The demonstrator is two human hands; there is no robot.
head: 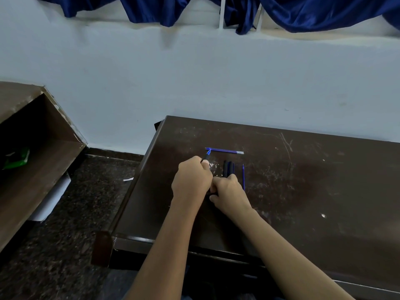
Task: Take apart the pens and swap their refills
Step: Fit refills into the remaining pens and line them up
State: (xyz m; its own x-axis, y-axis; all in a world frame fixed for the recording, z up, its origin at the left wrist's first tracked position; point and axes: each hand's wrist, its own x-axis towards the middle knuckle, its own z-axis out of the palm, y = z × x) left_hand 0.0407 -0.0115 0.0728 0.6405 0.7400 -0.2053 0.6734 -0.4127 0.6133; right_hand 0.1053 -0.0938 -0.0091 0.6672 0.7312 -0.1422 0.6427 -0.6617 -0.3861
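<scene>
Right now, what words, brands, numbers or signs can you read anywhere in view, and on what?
None can be read.
The green packet on the wooden shelf: any print too blurred.
The pen in the left hand: no legible marking.
The black pen barrels at the right hand and the blue refills: no legible marking.

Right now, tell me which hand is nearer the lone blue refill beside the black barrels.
Right. The right hand lies just beside the blue refill, gripping the black barrels; the left hand is farther left, beyond them, holding a blue-tipped pen.
</scene>
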